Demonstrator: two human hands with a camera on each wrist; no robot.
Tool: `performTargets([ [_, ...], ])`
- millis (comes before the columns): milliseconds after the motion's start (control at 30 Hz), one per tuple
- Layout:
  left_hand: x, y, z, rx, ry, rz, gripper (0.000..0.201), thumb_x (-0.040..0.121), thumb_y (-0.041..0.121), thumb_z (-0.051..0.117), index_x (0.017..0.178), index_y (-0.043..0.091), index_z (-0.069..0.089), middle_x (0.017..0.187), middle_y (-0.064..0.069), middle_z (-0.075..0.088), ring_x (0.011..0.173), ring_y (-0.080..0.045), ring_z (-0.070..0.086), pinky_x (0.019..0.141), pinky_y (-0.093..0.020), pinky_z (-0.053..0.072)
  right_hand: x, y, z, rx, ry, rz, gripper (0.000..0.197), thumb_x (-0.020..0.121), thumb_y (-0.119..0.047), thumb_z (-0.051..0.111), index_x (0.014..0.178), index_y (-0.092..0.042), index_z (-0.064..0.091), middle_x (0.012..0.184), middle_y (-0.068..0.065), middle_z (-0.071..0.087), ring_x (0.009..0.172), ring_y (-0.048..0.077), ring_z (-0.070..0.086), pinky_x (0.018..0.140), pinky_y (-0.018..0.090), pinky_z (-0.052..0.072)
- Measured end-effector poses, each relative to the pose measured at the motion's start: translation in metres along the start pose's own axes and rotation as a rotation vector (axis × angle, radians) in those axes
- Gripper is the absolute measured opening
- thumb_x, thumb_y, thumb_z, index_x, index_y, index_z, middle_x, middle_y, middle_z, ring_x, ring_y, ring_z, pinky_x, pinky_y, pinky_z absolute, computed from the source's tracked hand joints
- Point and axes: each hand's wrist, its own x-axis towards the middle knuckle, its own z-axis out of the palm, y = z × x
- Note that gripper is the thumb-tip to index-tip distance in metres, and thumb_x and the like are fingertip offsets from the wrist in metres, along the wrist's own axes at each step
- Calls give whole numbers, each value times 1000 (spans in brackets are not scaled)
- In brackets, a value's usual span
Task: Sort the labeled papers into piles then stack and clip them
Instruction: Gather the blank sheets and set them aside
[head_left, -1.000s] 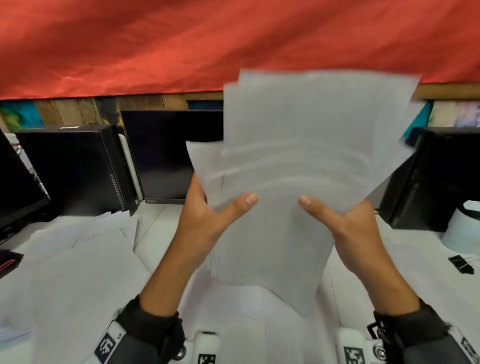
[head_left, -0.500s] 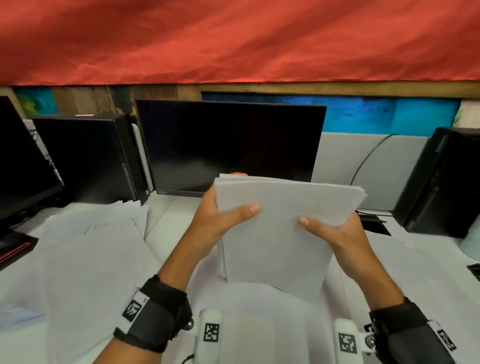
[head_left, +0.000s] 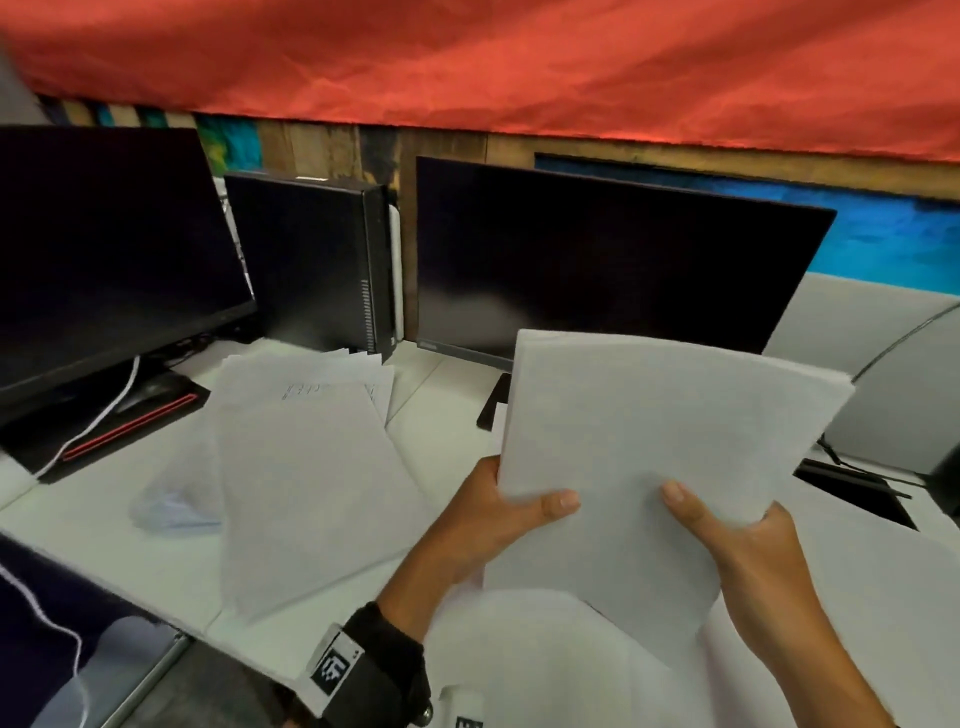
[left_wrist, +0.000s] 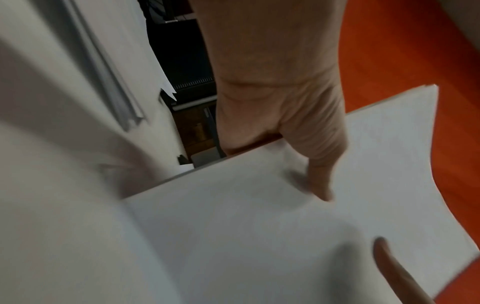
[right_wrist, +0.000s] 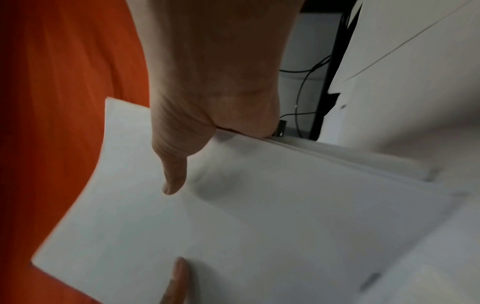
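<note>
I hold the squared stack of papers (head_left: 660, 467) upright above the desk (head_left: 441, 415) at 4 o'clock, left hand (head_left: 498, 519) and right hand (head_left: 748, 551) each pinching a lower side. This looks like the stacking step; next I likely need a clip, though none is in view, while the loose pile (head_left: 306, 457) lies at 9 o'clock.

White desk (head_left: 447, 431) bearing two dark monitors (head_left: 597, 270), black computer tower (head_left: 311, 265); red cloth (head_left: 519, 62) overhead, wood-panelled wall (head_left: 322, 143) behind.
</note>
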Motion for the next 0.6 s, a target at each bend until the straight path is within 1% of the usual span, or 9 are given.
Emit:
performTargets([
  [67, -4, -10, 1, 30, 61, -8, 28, 88, 32, 84, 113, 25, 76, 105, 12, 81, 98, -6, 76, 84, -25, 59, -8, 11, 6, -57, -17, 25, 53, 75, -25, 88, 126, -23, 72, 114, -8, 81, 102, 11, 77, 87, 37, 57],
  [167, -10, -6, -8, -10, 177, 12, 11, 91, 32, 81, 100, 30, 76, 99, 15, 81, 93, -4, 76, 85, -27, 61, -14, 15, 14, -104, -63, 42, 43, 75, -23, 88, 116, -26, 74, 105, -12, 82, 93, 7, 78, 82, 34, 58],
  [233, -12, 5, -25, -96, 267, 35, 13, 91, 29, 81, 103, 28, 76, 102, 12, 81, 97, -8, 77, 89, -29, 62, -16, 14, 24, -173, -145, 54, 38, 74, -31, 87, 111, -26, 75, 100, -12, 82, 90, 8, 79, 77, 32, 63],
  [267, -14, 11, -36, -146, 307, 45, 16, 92, 27, 80, 107, 25, 76, 104, 9, 81, 101, -11, 77, 90, -32, 62, -17, 13, 32, -207, -188, 43, 36, 75, -33, 85, 109, -29, 75, 99, -15, 82, 88, 6, 79, 73, 25, 64],
  [333, -21, 23, -59, -206, 394, 70, 25, 94, 26, 78, 117, 19, 76, 108, 3, 81, 104, -18, 77, 92, -37, 61, -20, 11, 53, -272, -254, 4, 29, 81, -36, 80, 109, -32, 72, 96, -21, 80, 81, 2, 77, 65, 15, 59],
  [367, -25, 28, -72, -214, 438, 84, 26, 95, 25, 77, 119, 18, 76, 109, 2, 81, 104, -17, 77, 91, -37, 61, -20, 10, 66, -288, -279, -7, 24, 86, -36, 77, 109, -31, 71, 95, -21, 79, 72, 6, 76, 60, 17, 58],
  [467, -41, 35, -111, -147, 565, 139, 24, 97, 20, 76, 120, 24, 74, 107, 9, 80, 97, -8, 77, 80, -23, 61, -18, 9, 108, -290, -328, -33, 11, 98, -34, 70, 108, -28, 69, 85, -6, 77, 49, 23, 63, 44, 28, 51],
  [533, -49, 40, -136, -42, 702, 178, 30, 97, 16, 75, 123, 28, 67, 105, 14, 77, 94, -3, 74, 72, -14, 56, -13, 9, 138, -229, -356, -28, 17, 101, -35, 68, 115, -25, 68, 87, 4, 76, 54, 26, 65, 43, 30, 48],
  [600, -55, 43, -158, 69, 839, 174, 47, 96, 16, 75, 137, 26, 54, 109, 20, 68, 94, 1, 69, 74, -12, 51, -6, 10, 168, -174, -397, 2, 18, 103, -33, 66, 118, -23, 67, 94, 6, 75, 58, 19, 67, 45, 25, 48],
])
